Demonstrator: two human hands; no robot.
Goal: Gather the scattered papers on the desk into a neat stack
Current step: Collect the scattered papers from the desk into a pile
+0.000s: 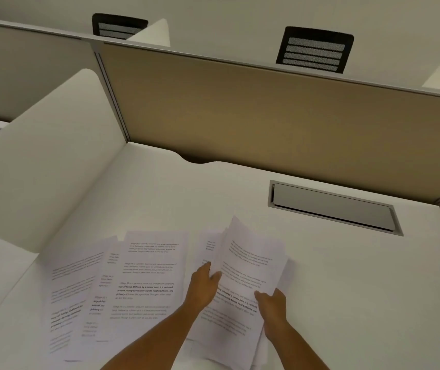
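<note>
- Roughly halfway, I'd say. There's a partly gathered bundle [248, 271] of printed sheets in the lower middle-right of the frame, and both hands are on it.
- The left hand [202, 285] is closed on the bundle's left edge, thumb on top. The right hand [273, 305] is pinching the lower right edge. So both are grasping paper, nothing let go.
- The bundle isn't neat yet. Edges fan out at the top and along the right side, and a couple of sheets poke out on the left behind the top page. It looks lifted a bit at the far end, but I can't tell how much of it is still resting on the surface [347, 276].
- Still to do: the loose sheets [122, 287] in the lower left of the frame. At least three pages lie overlapping there, flat on the surface, just beside the left forearm. Those need to join the bundle, then the whole lot needs squaring up.
- Direction: the bundle's long axis runs from the bottom of the frame up toward the upper middle, tilted slightly, with its top end leaning left. The text lines slope down to the right.
- The loose sheets also run long-ways bottom to top. The middle one sits fairly straight, while the leftmost is skewed, its text climbing to the right.
</note>
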